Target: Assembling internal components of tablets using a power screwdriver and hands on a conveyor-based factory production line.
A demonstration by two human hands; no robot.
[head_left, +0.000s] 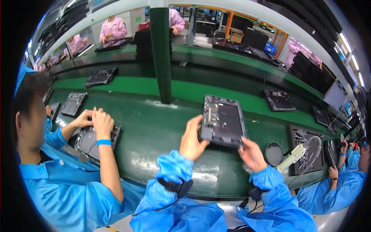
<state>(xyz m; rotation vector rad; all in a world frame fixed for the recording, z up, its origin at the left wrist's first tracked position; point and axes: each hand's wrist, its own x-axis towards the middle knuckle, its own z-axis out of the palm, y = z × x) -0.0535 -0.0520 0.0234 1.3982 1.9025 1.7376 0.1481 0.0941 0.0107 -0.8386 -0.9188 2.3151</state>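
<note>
Tilted above the green workbench (pixel 147 131), an opened laptop base (pixel 226 121) shows its dark inner side, with circuit boards along its left part. My left hand (pixel 192 140) grips its left edge, thumb at the near corner. At the near right corner, the thumb and fingers of my right hand (pixel 252 154) pinch the laptop base. Close by my right hand are a round black dish (pixel 274 154) and a pale electric screwdriver (pixel 292 157).
Right of the dish lies a black tray (pixel 319 165) of small grey parts. A green post (pixel 161 58) rises ahead. More laptop bases (pixel 279 99) sit along the far strip. At left, a co-worker's hands (pixel 101 123) work on another laptop base (pixel 88 141); another person sits at far right.
</note>
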